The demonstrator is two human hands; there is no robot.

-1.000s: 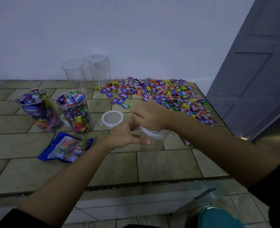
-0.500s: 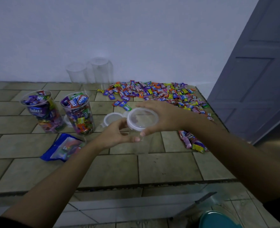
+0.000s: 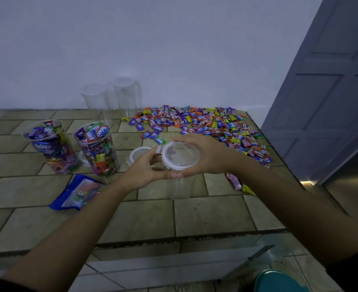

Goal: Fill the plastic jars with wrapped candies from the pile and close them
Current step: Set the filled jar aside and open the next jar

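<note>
Near the middle of the bench [image 3: 207,213], gripping the clear jar [image 3: 180,186] in the left hand [image 3: 144,172] and clasping its white lid [image 3: 181,157] with curled fingers of the right hand [image 3: 208,154] (candy pile [image 3: 205,123] at the far right corner).

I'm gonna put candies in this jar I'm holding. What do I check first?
1. Clear jar empty: ok, no candies show inside.
2. Lid off: cannot tell; the right hand grips it over the jar, the left hand holds the jar.
3. Candy pile close by: ok, just behind the right hand.
4. Full jars closed: not ok, both open on top; a loose lid lies beside them.
5. Spare jars ready: ok, two stand by the wall.
</note>
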